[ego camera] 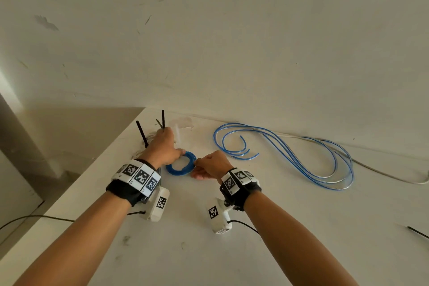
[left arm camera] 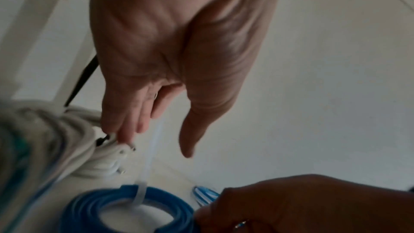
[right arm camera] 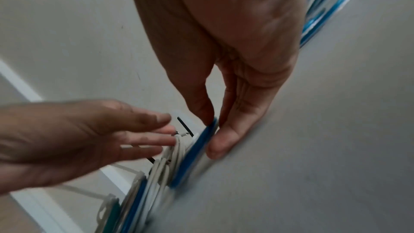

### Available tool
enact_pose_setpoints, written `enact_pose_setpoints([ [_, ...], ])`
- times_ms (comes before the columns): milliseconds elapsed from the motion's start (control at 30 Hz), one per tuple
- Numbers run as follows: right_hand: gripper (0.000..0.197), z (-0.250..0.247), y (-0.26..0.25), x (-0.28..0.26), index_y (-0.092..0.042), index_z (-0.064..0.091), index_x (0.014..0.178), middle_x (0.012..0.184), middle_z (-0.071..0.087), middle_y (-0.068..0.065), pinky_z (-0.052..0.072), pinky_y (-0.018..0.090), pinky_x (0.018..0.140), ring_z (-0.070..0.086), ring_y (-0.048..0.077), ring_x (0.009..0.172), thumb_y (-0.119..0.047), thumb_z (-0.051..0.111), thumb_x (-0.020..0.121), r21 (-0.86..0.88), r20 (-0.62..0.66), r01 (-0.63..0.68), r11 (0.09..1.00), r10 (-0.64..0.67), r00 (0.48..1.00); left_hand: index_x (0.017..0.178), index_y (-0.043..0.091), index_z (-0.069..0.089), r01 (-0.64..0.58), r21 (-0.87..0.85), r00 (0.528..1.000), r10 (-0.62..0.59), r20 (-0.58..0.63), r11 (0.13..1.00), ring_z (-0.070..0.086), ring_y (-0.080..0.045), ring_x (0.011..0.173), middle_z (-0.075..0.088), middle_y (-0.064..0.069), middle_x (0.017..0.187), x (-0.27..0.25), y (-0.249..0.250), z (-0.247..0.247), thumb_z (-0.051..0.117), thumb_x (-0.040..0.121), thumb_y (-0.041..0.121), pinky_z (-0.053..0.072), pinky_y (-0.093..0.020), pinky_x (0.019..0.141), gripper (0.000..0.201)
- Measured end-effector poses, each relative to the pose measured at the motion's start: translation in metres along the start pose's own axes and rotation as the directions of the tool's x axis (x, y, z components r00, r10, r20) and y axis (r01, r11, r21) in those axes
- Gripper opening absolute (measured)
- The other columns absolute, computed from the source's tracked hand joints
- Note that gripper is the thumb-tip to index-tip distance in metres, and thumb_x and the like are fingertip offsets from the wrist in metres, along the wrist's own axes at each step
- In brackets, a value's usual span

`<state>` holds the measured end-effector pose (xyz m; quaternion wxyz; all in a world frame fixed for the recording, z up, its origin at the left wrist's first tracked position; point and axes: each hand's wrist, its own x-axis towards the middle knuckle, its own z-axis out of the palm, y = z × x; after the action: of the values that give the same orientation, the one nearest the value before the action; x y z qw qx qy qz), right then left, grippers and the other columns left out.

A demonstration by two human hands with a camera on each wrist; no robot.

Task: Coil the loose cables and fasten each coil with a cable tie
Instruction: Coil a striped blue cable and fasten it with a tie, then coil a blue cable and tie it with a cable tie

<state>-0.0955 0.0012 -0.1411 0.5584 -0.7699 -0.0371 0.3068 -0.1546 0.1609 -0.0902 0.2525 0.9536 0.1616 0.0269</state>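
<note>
A small blue coil (ego camera: pixel 171 170) (left arm camera: pixel 89 206) (right arm camera: pixel 192 155) lies on the white table (ego camera: pixel 232 251). A translucent white cable tie (left arm camera: pixel 150 155) is looped round it, and its tail runs up toward my left fingers. My right hand (ego camera: pixel 209 165) (right arm camera: pixel 212 135) pinches the coil's right rim between thumb and forefinger. My left hand (ego camera: pixel 162 146) (left arm camera: pixel 156 144) reaches over the coil with straight fingers. Its fingertips touch a tied white coil (left arm camera: pixel 67 139) (right arm camera: pixel 172 157) behind, and its thumb is by the blue rim. A long loose blue cable (ego camera: pixel 290 153) (right arm camera: pixel 320 15) sprawls to the right.
Other tied coils sit at the table's far left corner, with black tie tails (ego camera: pixel 142 133) sticking up. A loose white cable (ego camera: pixel 383 174) runs along the wall at the right. A black tie (ego camera: pixel 417 232) lies near the right edge. The table's left edge (ego camera: pixel 92 169) drops off close by.
</note>
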Motion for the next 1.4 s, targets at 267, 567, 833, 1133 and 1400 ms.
enact_pose_setpoints([
  [267, 0.027, -0.006, -0.003, -0.009, 0.000, 0.075, 0.082, 0.081, 0.078, 0.014, 0.063, 0.038, 0.085, 0.076, 0.022, 0.074, -0.024, 0.074, 0.093, -0.367, -0.070, 0.168, 0.915, -0.207, 0.976, 0.113, 0.008, 0.053, -0.150, -0.017, 0.973, 0.144, -0.179, 0.989, 0.057, -0.023, 0.100, 0.058, -0.010, 0.113, -0.007, 0.027, 0.005, 0.071, 0.090, 0.022, 0.043, -0.031, 0.082, 0.032],
  [567, 0.026, -0.057, -0.004, -0.011, -0.010, 0.060, 0.123, 0.126, 0.058, 0.012, 0.050, 0.041, 0.089, 0.059, 0.035, 0.117, -0.011, 0.057, 0.098, -0.897, -0.196, 0.021, 0.441, -0.441, 0.876, 0.072, 0.006, 0.067, 0.036, -0.205, 0.989, -0.006, 0.145, 0.978, 0.075, -0.029, 0.071, 0.076, -0.013, 0.074, 0.034, 0.077, 0.068, 0.064, 0.092, 0.048, 0.061, -0.038, 0.081, 0.046],
  [833, 0.025, -0.073, -0.001, -0.002, -0.005, 0.069, 0.113, 0.115, 0.066, 0.016, 0.049, 0.036, 0.075, 0.065, 0.037, 0.106, -0.002, 0.055, 0.093, -0.852, -0.173, 0.070, 0.519, -0.405, 0.898, 0.074, 0.000, 0.070, 0.211, -0.505, 0.968, -0.107, 0.228, 0.837, 0.065, -0.027, 0.059, 0.074, -0.023, 0.080, 0.048, 0.086, 0.082, 0.079, 0.083, 0.016, 0.061, -0.044, 0.075, 0.021],
  [1133, 0.015, -0.117, -0.015, -0.039, -0.015, 0.063, 0.102, 0.100, 0.068, 0.002, 0.043, 0.031, 0.069, 0.064, 0.023, 0.089, -0.017, 0.066, 0.088, -0.592, -0.567, 0.327, 0.737, -0.668, 0.482, 0.093, 0.008, 0.055, -0.246, -0.663, 0.969, 0.183, -0.165, 0.707, 0.072, -0.026, 0.067, 0.069, -0.025, 0.092, 0.026, 0.119, 0.043, 0.064, 0.086, 0.001, 0.063, -0.050, 0.065, 0.013],
  [1400, 0.081, -0.187, -0.019, -0.058, -0.016, 0.029, 0.153, 0.135, 0.049, 0.013, 0.050, 0.040, 0.084, 0.059, 0.030, 0.115, -0.024, 0.076, 0.087, -0.562, -0.652, 0.225, 0.796, -0.593, 0.472, 0.102, 0.000, 0.071, -0.517, -0.761, 0.837, 0.420, -0.352, 0.392, 0.063, -0.018, 0.075, 0.066, 0.006, 0.072, -0.001, 0.147, -0.020, 0.058, 0.102, 0.013, 0.063, -0.046, 0.081, 0.019],
])
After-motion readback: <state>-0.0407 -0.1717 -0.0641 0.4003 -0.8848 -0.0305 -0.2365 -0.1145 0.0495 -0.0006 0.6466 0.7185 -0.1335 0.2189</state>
